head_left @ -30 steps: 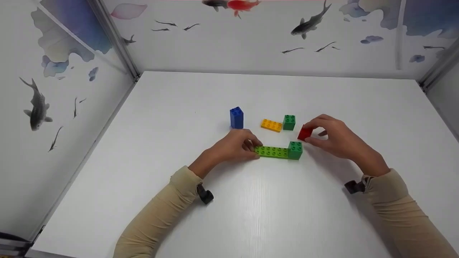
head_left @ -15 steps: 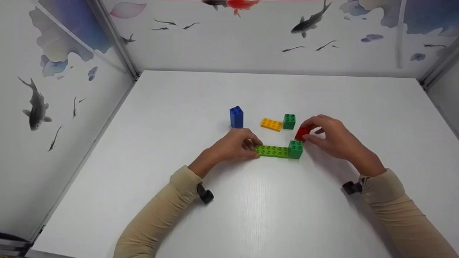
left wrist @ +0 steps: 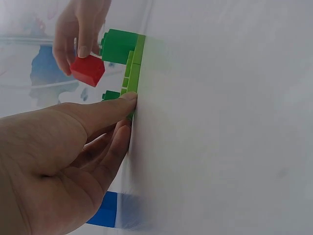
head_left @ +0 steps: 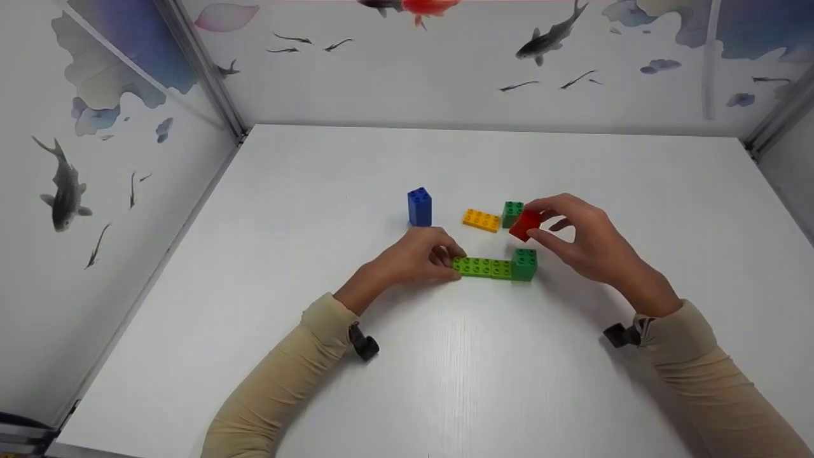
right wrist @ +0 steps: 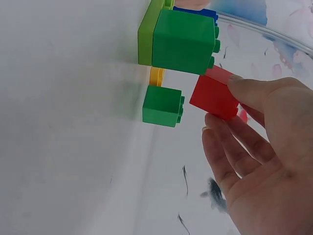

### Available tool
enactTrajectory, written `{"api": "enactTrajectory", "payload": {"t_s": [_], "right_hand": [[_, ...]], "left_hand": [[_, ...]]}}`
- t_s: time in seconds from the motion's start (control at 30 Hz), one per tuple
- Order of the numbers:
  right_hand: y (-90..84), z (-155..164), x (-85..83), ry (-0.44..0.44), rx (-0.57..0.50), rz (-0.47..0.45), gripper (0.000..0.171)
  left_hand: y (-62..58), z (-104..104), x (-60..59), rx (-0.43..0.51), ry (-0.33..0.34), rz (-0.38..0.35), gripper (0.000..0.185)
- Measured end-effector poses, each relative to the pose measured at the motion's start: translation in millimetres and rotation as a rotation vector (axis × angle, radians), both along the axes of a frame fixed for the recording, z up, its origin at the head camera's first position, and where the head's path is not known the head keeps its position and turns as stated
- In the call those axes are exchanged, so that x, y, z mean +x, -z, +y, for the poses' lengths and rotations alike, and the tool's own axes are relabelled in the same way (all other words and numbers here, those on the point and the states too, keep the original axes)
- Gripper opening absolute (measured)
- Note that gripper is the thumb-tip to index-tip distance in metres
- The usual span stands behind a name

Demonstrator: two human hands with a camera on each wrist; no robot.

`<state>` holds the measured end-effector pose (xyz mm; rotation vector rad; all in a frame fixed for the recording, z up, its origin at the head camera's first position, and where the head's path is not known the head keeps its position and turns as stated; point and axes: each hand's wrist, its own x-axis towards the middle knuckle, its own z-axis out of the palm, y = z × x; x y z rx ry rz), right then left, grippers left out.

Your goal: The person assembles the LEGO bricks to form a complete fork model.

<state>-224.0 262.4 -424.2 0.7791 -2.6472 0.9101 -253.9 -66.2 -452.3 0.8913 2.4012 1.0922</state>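
Note:
My left hand (head_left: 416, 257) pinches the left end of a flat light green strip of studded bricks (head_left: 477, 266) lying on the table. At the strip's right end a dark green brick (head_left: 524, 264) sits on top of it. Between thumb and fingers my right hand (head_left: 588, 238) holds a red brick (head_left: 525, 225), tilted and raised above the table. In the right wrist view the red brick (right wrist: 214, 94) shows its studs turned toward the palm. From the left wrist side, my left thumb and fingertips (left wrist: 128, 96) grip the strip's end low at the tabletop.
A tall blue brick (head_left: 420, 207) stands behind my left hand. Farther right, a flat yellow brick (head_left: 481, 220) lies beside a second dark green brick (head_left: 511, 215), which the red brick partly covers in the head view. Patterned wall panels (head_left: 445, 76) border the white table (head_left: 331, 172).
My right hand has lifted the red brick and carried it leftward, from the right of the dark green bricks to above and between them. My left hand stays on the light green strip.

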Motion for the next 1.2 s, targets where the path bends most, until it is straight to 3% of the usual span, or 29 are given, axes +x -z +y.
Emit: {"api": "enactTrajectory", "payload": {"t_s": [0.53, 1.2], "right_hand": [[-5.4, -20.7, 9.0, -0.116, -0.061, -0.019, 0.05], [5.8, -28.3, 12.3, -0.19, 0.007, -0.112, 0.048]], "left_hand": [[-0.4, -1.2, 1.4, -0.013, -0.017, -0.011, 0.036], [0.1, 1.8, 0.9, -0.036, -0.014, 0.016, 0.036]]}}
